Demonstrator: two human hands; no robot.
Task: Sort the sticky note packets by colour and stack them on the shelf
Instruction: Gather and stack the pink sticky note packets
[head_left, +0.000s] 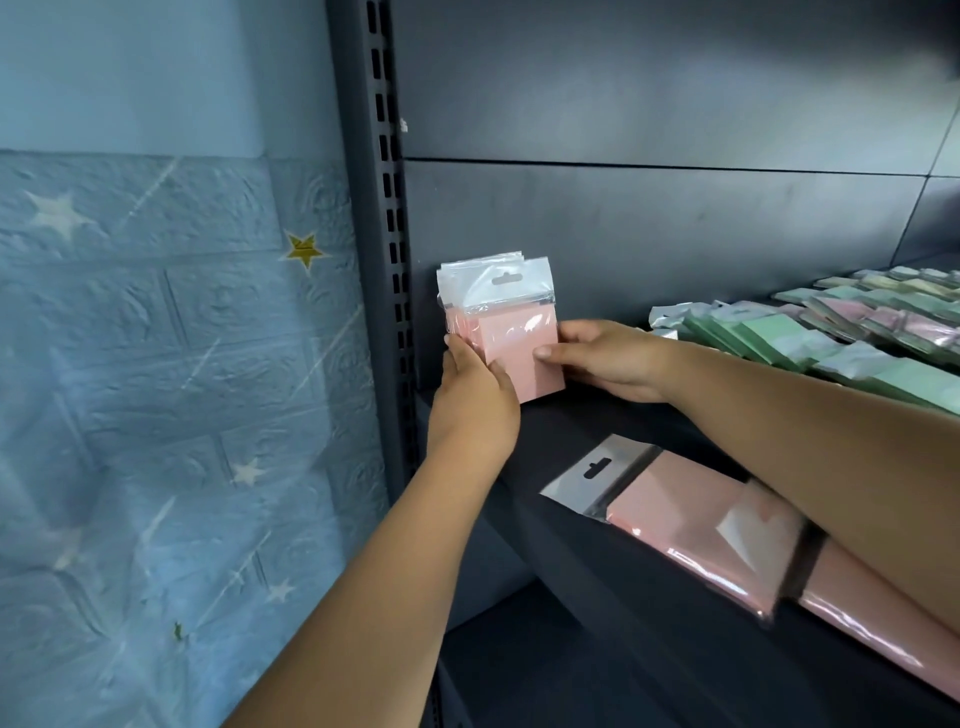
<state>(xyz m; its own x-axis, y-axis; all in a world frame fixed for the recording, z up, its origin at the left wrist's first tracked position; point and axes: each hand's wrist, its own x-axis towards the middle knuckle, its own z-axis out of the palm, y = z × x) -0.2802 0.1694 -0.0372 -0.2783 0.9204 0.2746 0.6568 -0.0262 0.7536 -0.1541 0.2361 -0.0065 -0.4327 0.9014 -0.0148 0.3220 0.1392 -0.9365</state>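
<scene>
A bundle of pink sticky note packets in clear hang-bags stands upright at the far left end of the dark shelf, against the back panel. My left hand grips its lower left side. From the right, my right hand holds the bundle, thumb on the front packet. Two more pink packets lie flat near the shelf's front edge, partly hidden under my right forearm. Green packets lie in an overlapping row at the right, with mixed pink, green and yellowish packets behind them.
A dark slotted upright post borders the shelf on the left, close to the pink bundle. Left of it is a blue wall with star stickers. A dark back panel closes the shelf behind.
</scene>
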